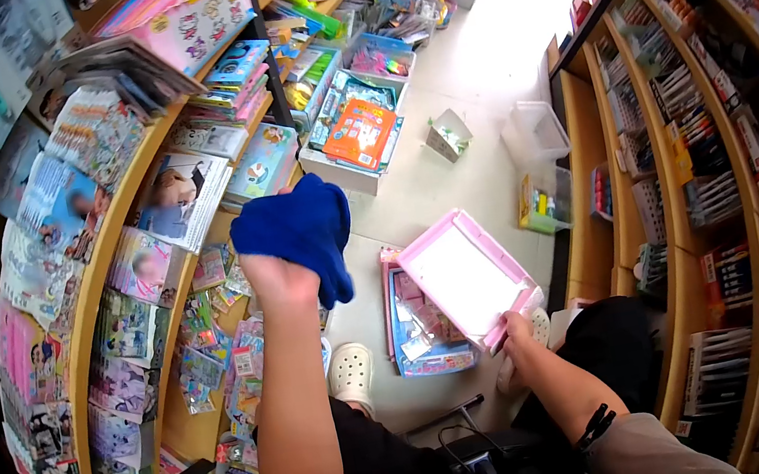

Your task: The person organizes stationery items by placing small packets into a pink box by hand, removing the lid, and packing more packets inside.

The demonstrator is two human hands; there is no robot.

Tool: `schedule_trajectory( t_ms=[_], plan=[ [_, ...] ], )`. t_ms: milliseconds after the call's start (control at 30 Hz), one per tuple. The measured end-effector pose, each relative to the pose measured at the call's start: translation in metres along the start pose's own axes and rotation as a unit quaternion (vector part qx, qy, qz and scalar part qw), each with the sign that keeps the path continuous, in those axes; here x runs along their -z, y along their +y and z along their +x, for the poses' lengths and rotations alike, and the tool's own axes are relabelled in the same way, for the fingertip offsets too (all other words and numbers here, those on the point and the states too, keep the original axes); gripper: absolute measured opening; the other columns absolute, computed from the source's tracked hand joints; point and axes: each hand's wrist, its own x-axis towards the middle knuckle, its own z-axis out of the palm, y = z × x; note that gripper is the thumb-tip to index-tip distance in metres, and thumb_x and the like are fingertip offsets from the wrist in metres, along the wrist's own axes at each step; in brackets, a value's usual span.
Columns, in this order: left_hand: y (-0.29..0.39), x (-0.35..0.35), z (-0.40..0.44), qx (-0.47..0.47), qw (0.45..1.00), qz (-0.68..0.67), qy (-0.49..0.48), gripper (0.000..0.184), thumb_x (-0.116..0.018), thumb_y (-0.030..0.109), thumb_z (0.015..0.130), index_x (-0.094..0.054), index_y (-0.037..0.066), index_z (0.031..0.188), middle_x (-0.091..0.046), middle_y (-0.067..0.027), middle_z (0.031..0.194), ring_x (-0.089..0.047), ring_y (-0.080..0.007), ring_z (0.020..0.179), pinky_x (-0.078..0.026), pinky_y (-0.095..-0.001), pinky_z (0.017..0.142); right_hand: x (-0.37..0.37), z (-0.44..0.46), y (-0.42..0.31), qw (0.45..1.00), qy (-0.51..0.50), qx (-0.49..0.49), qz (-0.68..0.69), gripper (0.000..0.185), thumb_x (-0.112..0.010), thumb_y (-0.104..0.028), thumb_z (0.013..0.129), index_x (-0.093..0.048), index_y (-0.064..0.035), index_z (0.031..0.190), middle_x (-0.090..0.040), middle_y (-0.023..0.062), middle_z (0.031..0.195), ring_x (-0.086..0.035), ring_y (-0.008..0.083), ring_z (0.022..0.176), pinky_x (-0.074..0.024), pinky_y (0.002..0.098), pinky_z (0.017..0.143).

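My left hand is raised at the left of the aisle, closed on a dark blue cloth that drapes over and hides the fingers. Low at the right, my right hand grips the near corner of a pink-rimmed plastic tray with a white inner face. This tray is tilted and partly covers a blue-and-pink box of small packaged goods, which lies on the floor before my feet.
Shelves with magazines and cards curve along the left. On the right stand wooden shelves of pens and stationery. A white box with an orange booklet, a small open carton and clear plastic bins rest on the floor.
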Motion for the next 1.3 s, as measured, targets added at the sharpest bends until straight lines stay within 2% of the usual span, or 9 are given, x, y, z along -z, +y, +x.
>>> schedule_trajectory(
  t_ms=[200, 300, 467, 567, 867, 1033, 1067, 1100, 1300],
  plan=[
    [0.011, 0.012, 0.016, -0.003, 0.999, -0.02, -0.051, 0.029, -0.04, 0.021, 0.086, -0.054, -0.004, 0.085, -0.06, -0.0178, 0.09, -0.058, -0.0303, 0.087, -0.046, -0.0422, 0.084, -0.007, -0.001, -0.071, 0.995, -0.036, 0.033, 0.087, 0.029, -0.067, -0.006, 0.073, -0.054, 0.0062, 0.095, -0.058, 0.0104, 0.086, -0.058, 0.0226, 0.076, -0.0497, 0.0366, 0.071],
    [0.009, 0.006, 0.013, 0.008, 1.0, -0.019, -0.007, 0.031, -0.037, 0.022, 0.089, -0.055, -0.002, 0.098, -0.059, -0.0168, 0.103, -0.058, -0.03, 0.092, -0.046, -0.0424, 0.085, -0.01, 0.058, -0.08, 0.988, -0.102, 0.031, 0.11, 0.042, -0.066, -0.032, 0.08, -0.052, -0.0057, 0.109, -0.058, 0.0079, 0.107, -0.057, 0.0271, 0.097, -0.0441, 0.0517, 0.086],
    [-0.002, 0.009, 0.019, 0.037, 0.999, -0.003, 0.002, 0.033, -0.038, 0.023, 0.088, -0.054, -0.005, 0.095, -0.06, -0.0179, 0.097, -0.058, -0.0301, 0.088, -0.048, -0.0413, 0.081, -0.044, 0.024, -0.124, 0.983, -0.075, 0.067, 0.152, 0.065, -0.069, -0.051, 0.072, -0.048, -0.01, 0.117, -0.056, 0.006, 0.112, -0.056, 0.0236, 0.1, -0.0446, 0.0461, 0.087],
    [-0.012, 0.016, 0.026, 0.046, 0.999, -0.009, -0.027, 0.032, -0.04, 0.024, 0.088, -0.055, -0.004, 0.093, -0.061, -0.0172, 0.095, -0.058, -0.0306, 0.089, -0.047, -0.0415, 0.081, -0.067, 0.019, -0.152, 0.98, -0.034, 0.093, 0.172, 0.066, -0.072, -0.045, 0.071, -0.05, 0.0042, 0.108, -0.058, 0.0113, 0.104, -0.058, 0.0212, 0.091, -0.0488, 0.0385, 0.079],
    [-0.033, 0.006, 0.035, -0.002, 1.0, 0.004, 0.023, 0.028, -0.045, 0.027, 0.088, -0.055, 0.001, 0.088, -0.059, -0.0122, 0.088, -0.057, -0.0266, 0.083, -0.045, -0.0392, 0.078, -0.14, 0.084, -0.23, 0.976, -0.033, 0.158, 0.149, 0.046, -0.06, -0.019, 0.071, -0.048, 0.0073, 0.107, -0.054, 0.0145, 0.098, -0.058, 0.0251, 0.086, -0.0485, 0.0373, 0.074],
    [-0.059, 0.004, 0.04, 0.046, 0.992, 0.035, 0.114, 0.026, -0.044, 0.029, 0.089, -0.056, 0.006, 0.09, -0.06, -0.011, 0.094, -0.058, -0.0272, 0.087, -0.047, -0.0407, 0.08, -0.178, 0.107, -0.258, 0.984, 0.013, 0.177, 0.014, 0.028, -0.065, -0.013, 0.068, -0.051, 0.0016, 0.087, -0.052, 0.0058, 0.055, -0.044, 0.017, 0.035, -0.0311, 0.0322, 0.031],
    [-0.064, 0.01, 0.041, 0.044, 0.992, 0.049, 0.105, 0.025, -0.044, 0.03, 0.089, -0.055, 0.008, 0.09, -0.06, -0.0118, 0.096, -0.058, -0.0277, 0.089, -0.047, -0.0419, 0.082, -0.187, 0.102, -0.261, 0.976, 0.026, 0.214, 0.002, 0.037, -0.072, -0.02, 0.065, -0.056, 0.0051, 0.087, -0.06, 0.0152, 0.08, -0.058, 0.0234, 0.066, -0.0469, 0.0378, 0.057],
    [-0.067, 0.014, 0.042, 0.045, 0.991, 0.063, 0.112, 0.026, -0.044, 0.031, 0.089, -0.055, 0.008, 0.091, -0.06, -0.012, 0.096, -0.058, -0.0277, 0.089, -0.047, -0.0422, 0.082, -0.195, 0.132, -0.257, 0.96, 0.059, 0.272, -0.016, 0.049, -0.075, -0.021, 0.064, -0.052, 0.0064, 0.097, -0.06, 0.0174, 0.088, -0.06, 0.0263, 0.073, -0.0479, 0.0392, 0.063],
    [-0.073, 0.019, 0.043, 0.054, 0.975, 0.111, 0.185, 0.028, -0.041, 0.034, 0.089, -0.053, 0.009, 0.093, -0.059, -0.0126, 0.095, -0.057, -0.0275, 0.091, -0.046, -0.0421, 0.085, -0.243, 0.166, -0.273, 0.898, 0.075, 0.41, -0.139, 0.074, -0.083, -0.026, 0.058, -0.041, 0.006, 0.11, -0.055, 0.0213, 0.104, -0.057, 0.0301, 0.089, -0.0459, 0.0396, 0.077]
  ],
)
